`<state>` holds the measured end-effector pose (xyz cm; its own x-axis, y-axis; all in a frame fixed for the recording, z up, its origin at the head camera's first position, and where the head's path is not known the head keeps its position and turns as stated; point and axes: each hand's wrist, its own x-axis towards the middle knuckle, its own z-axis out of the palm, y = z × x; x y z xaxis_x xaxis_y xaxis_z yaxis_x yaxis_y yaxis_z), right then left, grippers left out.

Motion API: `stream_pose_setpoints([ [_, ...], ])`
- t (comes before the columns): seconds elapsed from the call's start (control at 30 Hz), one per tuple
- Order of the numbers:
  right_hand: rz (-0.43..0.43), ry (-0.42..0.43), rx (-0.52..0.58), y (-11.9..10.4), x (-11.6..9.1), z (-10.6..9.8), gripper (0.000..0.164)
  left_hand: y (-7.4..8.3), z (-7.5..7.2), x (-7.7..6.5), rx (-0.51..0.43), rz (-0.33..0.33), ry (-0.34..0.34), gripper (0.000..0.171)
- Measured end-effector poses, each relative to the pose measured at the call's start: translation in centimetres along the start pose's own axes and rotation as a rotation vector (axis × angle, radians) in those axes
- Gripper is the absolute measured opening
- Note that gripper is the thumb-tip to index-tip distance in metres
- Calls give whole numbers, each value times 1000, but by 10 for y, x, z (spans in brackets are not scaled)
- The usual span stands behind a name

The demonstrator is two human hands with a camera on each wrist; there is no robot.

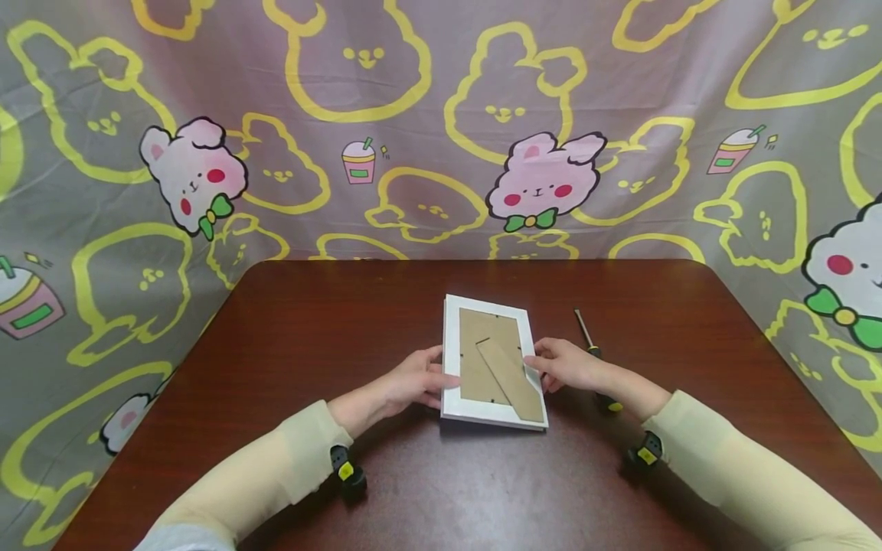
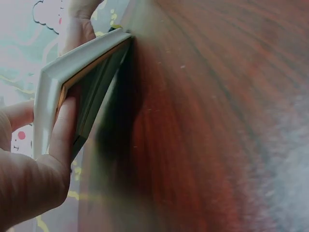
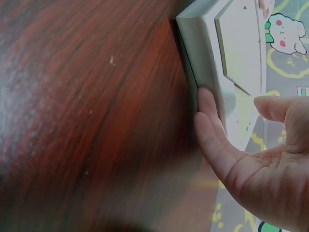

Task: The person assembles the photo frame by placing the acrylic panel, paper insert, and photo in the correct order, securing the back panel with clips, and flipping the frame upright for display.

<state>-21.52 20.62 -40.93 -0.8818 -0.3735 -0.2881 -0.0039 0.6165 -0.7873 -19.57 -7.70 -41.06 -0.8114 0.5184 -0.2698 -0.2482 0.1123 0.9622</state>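
A white picture frame point(image 1: 451, 348) is held tilted, low over the table, its back turned up toward the head camera. Its brown backing board point(image 1: 475, 325) carries a slanting easel stand point(image 1: 508, 375), and small dark tabs sit along the board's edges. On the left side, my left hand point(image 1: 416, 379) grips the border, thumb on the back and fingers underneath; the left wrist view shows a finger point(image 2: 65, 128) against the front side. From the right, my right hand point(image 1: 561, 363) holds the opposite border, with fingers point(image 3: 207, 125) along its outer side and the thumb over the back.
A screwdriver point(image 1: 584, 329) with a black and yellow handle lies on the dark wooden table point(image 1: 331, 321), partly hidden under my right forearm. Cartoon-printed cloth point(image 1: 427, 153) hangs round the table's back and sides. A wrist camera point(image 1: 350, 471) hangs below my left sleeve.
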Motion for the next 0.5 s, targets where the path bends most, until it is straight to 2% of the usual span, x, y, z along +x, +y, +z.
stream_pose_setpoints([
  [0.13, -41, 14, 33, -3, 1, 0, 43, 9, -3, -3, 51, 40, 13, 52],
  [0.5, -109, 61, 132, -16, 7, -3, 47, 31, -9, -5, 105, 137, 85, 50],
])
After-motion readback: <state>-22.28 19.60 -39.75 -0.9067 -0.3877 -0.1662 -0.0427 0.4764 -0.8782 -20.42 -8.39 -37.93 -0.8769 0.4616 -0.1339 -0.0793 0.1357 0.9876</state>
